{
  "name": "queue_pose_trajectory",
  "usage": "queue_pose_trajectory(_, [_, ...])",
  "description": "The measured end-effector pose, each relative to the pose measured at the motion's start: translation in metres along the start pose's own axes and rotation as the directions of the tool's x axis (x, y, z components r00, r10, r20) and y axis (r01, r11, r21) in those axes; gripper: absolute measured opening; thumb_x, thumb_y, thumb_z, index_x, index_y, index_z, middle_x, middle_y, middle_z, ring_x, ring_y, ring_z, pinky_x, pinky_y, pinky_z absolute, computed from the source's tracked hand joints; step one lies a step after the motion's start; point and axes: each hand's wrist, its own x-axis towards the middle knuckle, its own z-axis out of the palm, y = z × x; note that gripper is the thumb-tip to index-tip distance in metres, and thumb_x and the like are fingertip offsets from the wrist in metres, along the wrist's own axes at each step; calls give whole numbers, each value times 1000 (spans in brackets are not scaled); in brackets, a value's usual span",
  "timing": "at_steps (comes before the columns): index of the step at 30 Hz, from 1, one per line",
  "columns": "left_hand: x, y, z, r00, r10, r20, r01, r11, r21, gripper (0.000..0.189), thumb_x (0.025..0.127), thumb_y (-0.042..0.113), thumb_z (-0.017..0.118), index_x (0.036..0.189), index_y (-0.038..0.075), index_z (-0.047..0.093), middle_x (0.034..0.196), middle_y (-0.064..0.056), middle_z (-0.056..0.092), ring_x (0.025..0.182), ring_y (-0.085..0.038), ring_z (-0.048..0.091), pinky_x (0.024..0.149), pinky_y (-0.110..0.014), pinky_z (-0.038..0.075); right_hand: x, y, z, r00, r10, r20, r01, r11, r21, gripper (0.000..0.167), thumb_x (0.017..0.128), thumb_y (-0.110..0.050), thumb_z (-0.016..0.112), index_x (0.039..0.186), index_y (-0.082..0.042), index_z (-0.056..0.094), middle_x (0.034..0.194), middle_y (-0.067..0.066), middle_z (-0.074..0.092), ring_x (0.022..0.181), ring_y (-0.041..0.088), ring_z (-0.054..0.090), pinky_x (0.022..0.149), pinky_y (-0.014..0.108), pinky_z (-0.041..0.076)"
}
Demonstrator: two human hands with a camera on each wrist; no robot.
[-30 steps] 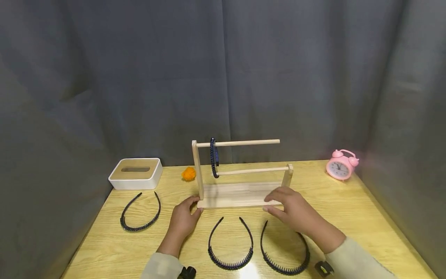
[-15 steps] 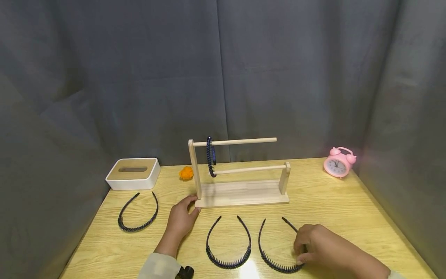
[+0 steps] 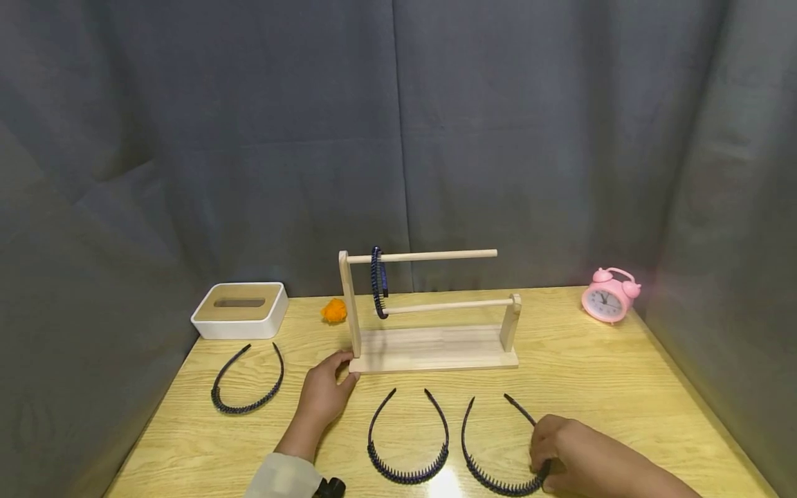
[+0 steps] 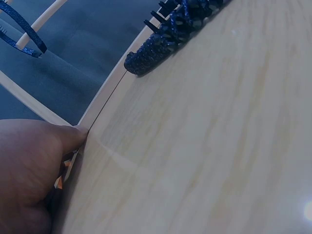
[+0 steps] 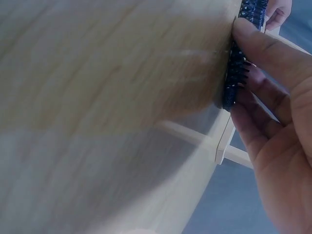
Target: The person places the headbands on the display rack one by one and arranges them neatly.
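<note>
head view: rightmost headband (image 3: 482,478) seemingly lies lengthwise, tips (image 3: 508,398) pointing away.

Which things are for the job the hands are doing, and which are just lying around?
Probably for the job:
wooden stand, left hand at its corner
held headband in right hand
hanging headband
middle headband
leftmost headband

Just lying around, it seems:
tissue box
orange puff
pink clock

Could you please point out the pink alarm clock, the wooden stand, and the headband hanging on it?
Pink alarm clock (image 3: 604,303): head view, on its dial.
Wooden stand (image 3: 436,347): head view, on its bare base board.
Hanging headband (image 3: 376,285): head view, on its toothed band.
</note>
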Motion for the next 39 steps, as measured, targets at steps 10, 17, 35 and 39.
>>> queue_pose_trajectory(10, [1, 1, 0, 1000, 21, -11, -21, 1000, 11, 42, 103, 19, 78, 143, 10, 70, 154, -20, 64, 140, -39, 65, 117, -56, 54, 0, 4, 2, 989, -142, -34, 135, 978, -158, 31, 79, -8, 93, 90, -33, 80, 94, -27, 66, 94, -5, 56, 74, 8, 47])
queue_pose_trajectory(17, [3, 3, -1, 999, 35, -23, -34, 999, 15, 41, 103, 18, 78, 142, 8, 71, 152, -19, 66, 137, -38, 67, 116, -55, 56, 5, -2, -2, 978, -148, -147, 129, 983, -129, 25, 86, -18, 93, 100, -33, 80, 100, -27, 67, 95, -6, 58, 80, 4, 46])
queue_pose_trajectory(35, [-1, 1, -1, 1000, 13, 3, -13, 1000, 12, 43, 104, 21, 78, 145, 11, 69, 152, -17, 67, 140, -38, 64, 118, -57, 54, 50, -48, -67, 754, 218, -620, 12, 939, 344, 26, 91, 14, 78, 100, -10, 79, 99, -10, 77, 89, 0, 70, 81, 12, 60])
queue_pose_trajectory(39, [0, 0, 1, 1000, 16, 2, -16, 1000, 10, 43, 104, 21, 78, 145, 11, 69, 152, -17, 67, 140, -39, 64, 118, -57, 54, 69, -42, -83, 663, 340, -667, 222, 761, 609, 22, 102, 13, 65, 101, -4, 79, 96, -6, 79, 90, 3, 73, 85, 15, 61])
